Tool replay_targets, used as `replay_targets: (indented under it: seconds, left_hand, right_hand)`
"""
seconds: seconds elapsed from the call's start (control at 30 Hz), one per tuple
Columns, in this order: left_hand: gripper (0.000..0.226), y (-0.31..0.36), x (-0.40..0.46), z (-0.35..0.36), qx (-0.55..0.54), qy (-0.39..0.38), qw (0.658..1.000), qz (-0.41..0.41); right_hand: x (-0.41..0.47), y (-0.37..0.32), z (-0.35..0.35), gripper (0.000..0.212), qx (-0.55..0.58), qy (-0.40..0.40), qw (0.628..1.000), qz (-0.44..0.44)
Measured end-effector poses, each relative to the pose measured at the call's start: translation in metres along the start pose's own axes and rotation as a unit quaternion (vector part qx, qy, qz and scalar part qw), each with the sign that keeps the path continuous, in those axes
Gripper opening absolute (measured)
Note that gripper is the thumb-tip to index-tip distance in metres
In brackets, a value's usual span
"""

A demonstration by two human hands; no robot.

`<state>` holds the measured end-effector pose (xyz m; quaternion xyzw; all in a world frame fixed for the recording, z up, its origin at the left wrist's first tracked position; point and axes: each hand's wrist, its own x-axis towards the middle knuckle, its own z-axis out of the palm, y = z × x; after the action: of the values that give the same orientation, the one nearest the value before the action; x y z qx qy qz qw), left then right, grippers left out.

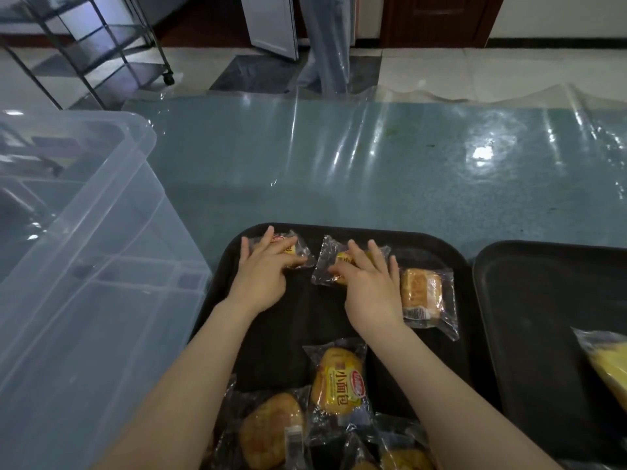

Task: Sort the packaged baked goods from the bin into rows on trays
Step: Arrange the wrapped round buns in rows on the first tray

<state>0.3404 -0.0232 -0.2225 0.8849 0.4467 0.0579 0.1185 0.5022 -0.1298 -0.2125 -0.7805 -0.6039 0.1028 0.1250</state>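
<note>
My left hand presses flat, fingers straight, on a bun packet at the tray's far edge. My right hand likewise flat on the next packet.

Two bare forearms, sleeveless, left hand and right hand ringless.

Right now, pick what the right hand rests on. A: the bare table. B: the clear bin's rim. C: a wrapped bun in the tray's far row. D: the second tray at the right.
C: the right hand lies with its fingers spread over a wrapped bun in the far row of the black tray.
</note>
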Motion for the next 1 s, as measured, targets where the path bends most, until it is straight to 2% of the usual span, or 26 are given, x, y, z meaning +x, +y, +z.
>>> replay_targets:
  seconds: [0.07,0.13,0.2,0.3,0.37,0.47,0.7,1.0]
  left_hand:
    - [0.051,0.002,-0.003,-0.004,0.017,0.04,0.999,-0.005]
    - [0.039,0.006,-0.011,0.0,-0.002,0.114,0.993,-0.027]
    - [0.047,0.011,-0.018,0.006,-0.056,0.161,0.983,-0.073]
    - [0.069,0.014,-0.019,0.015,-0.068,0.101,0.986,-0.11]
    - [0.073,0.014,-0.015,0.019,-0.038,0.047,0.992,-0.111]
    - [0.078,0.015,-0.012,0.02,-0.013,0.011,0.993,-0.116]
    - [0.069,0.023,-0.011,0.01,0.038,-0.076,0.991,-0.108]
    - [0.073,0.02,-0.01,0.008,-0.029,-0.124,0.982,-0.141]
  right_hand:
    - [-0.007,0.0,0.004,0.056,-0.002,0.02,1.0,-0.002]
    - [-0.012,0.001,0.009,0.06,-0.001,0.029,1.0,-0.009]
    - [-0.013,0.003,0.014,0.069,0.003,0.019,1.0,-0.014]
    - [-0.01,0.008,0.019,0.083,0.008,-0.003,1.0,-0.014]
    - [-0.008,0.01,0.021,0.085,0.014,-0.01,1.0,-0.01]
    - [-0.008,0.01,0.024,0.083,0.014,-0.014,1.0,-0.011]
    - [-0.009,0.011,0.023,0.079,0.01,-0.018,0.999,-0.034]
    - [-0.008,0.016,0.023,0.075,0.018,-0.021,0.997,-0.068]
